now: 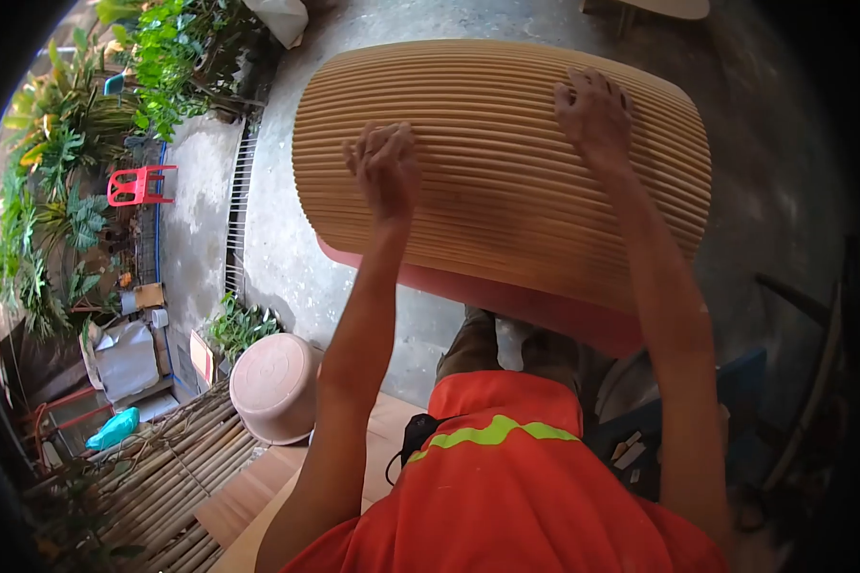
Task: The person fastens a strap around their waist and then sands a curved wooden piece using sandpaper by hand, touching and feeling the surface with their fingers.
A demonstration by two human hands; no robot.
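Observation:
A wide wooden panel [487, 181] with rounded corners and narrow parallel slats lies in front of me, on a pinkish-red base [545, 315] that shows along its near edge. My left hand [386, 172] is over the left part of the slats, its fingers curled together. Farther right and nearer the far edge, my right hand [597, 116] rests on the slats with bent fingers. Whatever either hand may pinch is too small or hidden to make out.
A pink plastic basin [275, 389] stands upside down at lower left, beside bamboo poles [177, 487] and wooden boards [253, 497]. A red chair [140, 186], a drain grate [241, 205] and plants [167, 72] are on the left. A tabletop edge [674, 8] shows at the top right.

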